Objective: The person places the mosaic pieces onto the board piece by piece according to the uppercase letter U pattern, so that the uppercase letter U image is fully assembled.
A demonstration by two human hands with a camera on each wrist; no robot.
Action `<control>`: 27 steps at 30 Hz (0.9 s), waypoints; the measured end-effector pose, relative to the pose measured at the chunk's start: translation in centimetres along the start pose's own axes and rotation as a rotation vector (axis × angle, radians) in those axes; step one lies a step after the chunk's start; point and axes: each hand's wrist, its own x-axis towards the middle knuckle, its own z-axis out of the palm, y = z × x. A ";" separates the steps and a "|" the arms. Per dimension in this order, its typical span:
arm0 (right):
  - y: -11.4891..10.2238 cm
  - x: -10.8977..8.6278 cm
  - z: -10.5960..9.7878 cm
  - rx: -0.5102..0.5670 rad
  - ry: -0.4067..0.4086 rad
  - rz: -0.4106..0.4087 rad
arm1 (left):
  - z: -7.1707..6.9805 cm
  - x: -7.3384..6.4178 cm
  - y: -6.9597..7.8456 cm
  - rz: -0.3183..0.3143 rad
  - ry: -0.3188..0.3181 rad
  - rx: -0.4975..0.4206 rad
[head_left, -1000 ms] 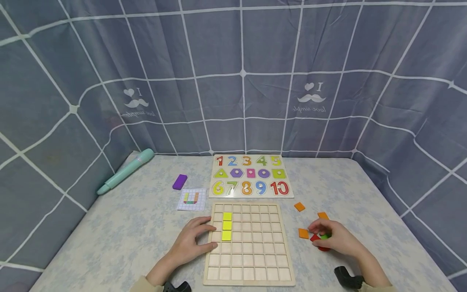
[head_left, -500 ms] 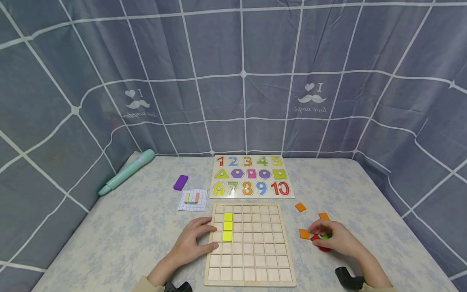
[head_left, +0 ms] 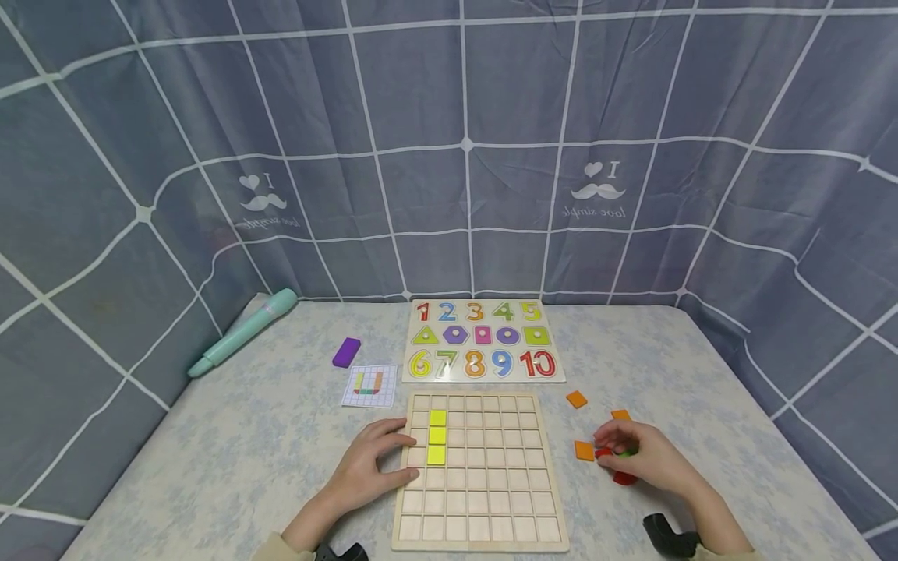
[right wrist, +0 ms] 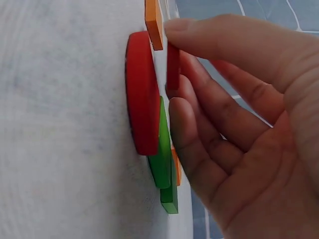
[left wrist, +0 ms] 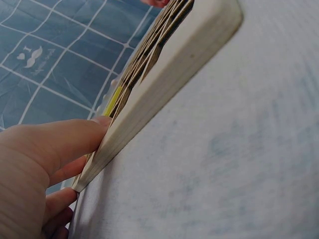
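Observation:
A wooden grid board (head_left: pixel 484 538) lies in the middle of the table with three yellow square tiles (head_left: pixel 437 435) in one column. My left hand (head_left: pixel 368 463) rests at its left rim, thumb and forefinger apart and touching the edge; in the left wrist view the thumb lies on the frame (left wrist: pixel 164 79). To the right of the board, my right hand (head_left: pixel 645 460) pinches a small red tile (right wrist: pixel 173 67) between thumb and fingers. Under that hand lie a rounded red piece (right wrist: pixel 142 94) and green pieces (right wrist: pixel 162 154), partly hidden in the head view.
Orange tiles (head_left: pixel 584 450) lie around the right hand. Behind the board is a number and shape puzzle (head_left: pixel 484 349). A pattern card (head_left: pixel 369 386), a purple block (head_left: pixel 346 352) and a teal tapered object (head_left: pixel 245 331) are on the left. A grey curtain (head_left: pixel 421 195) surrounds the table.
The red tile at my right fingertips has shifted and tilted up slightly between thumb and fingers. My left hand and the board have kept their places.

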 end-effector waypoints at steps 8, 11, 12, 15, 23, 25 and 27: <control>-0.7 0.3 -0.2 -0.009 0.070 -0.008 | 0.0 0.0 -0.2 -0.033 -0.023 -0.001; -1.1 0.3 -0.5 0.015 0.078 -0.036 | 0.0 0.1 -0.2 -0.038 -0.028 -0.008; -1.3 0.3 -0.6 0.024 0.080 -0.040 | 0.1 0.1 -0.2 -0.040 -0.030 -0.014; -2.0 0.5 -0.7 0.058 0.084 -0.040 | 0.0 0.1 -0.2 -0.045 -0.031 -0.014; -5.0 2.2 0.2 0.111 0.098 -0.151 | 0.0 0.1 -0.1 -0.057 -0.033 -0.022; -5.9 2.7 0.6 0.131 0.101 -0.164 | 0.0 0.1 -0.1 -0.055 -0.033 -0.022; -6.9 3.3 1.1 0.143 0.098 -0.176 | 0.0 0.1 -0.1 -0.053 -0.033 -0.023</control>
